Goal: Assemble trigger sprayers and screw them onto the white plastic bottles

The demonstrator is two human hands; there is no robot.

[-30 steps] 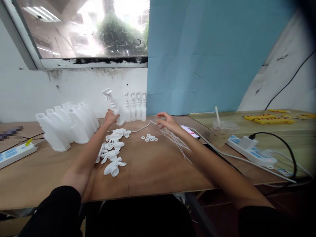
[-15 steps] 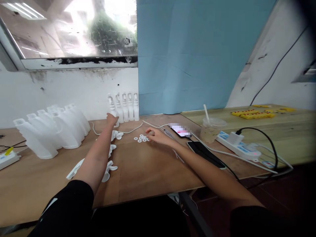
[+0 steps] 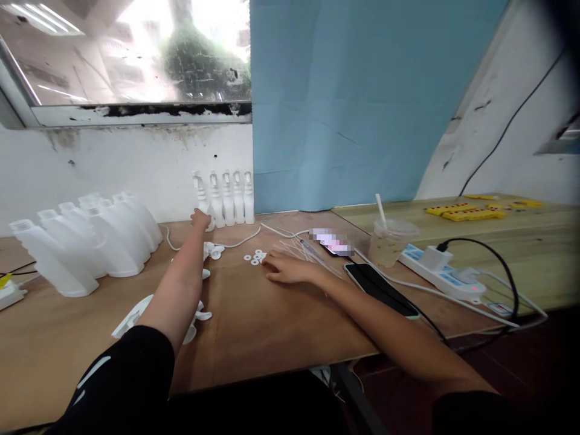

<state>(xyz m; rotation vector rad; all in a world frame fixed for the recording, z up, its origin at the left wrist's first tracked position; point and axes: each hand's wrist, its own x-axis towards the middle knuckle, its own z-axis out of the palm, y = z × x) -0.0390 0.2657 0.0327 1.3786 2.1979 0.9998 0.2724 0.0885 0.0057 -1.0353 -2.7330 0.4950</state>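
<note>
Reaching out with the left hand [image 3: 200,219] to the row of sprayers [image 3: 223,198] standing against the wall, fingers touching the base of the nearest one; can't tell if they've actually closed on it. Right hand [image 3: 284,268] lies flat and open on the table [image 3: 281,314], fingertips at the little pile of washers [image 3: 254,257], with the tubes [image 3: 308,254] just behind. I'd set that sprayer square with the others so the row doesn't tip, and pinch one washer rather than scattering the lot. No readable writing anywhere; the phone [image 3: 330,241] screen is blurred.
</note>
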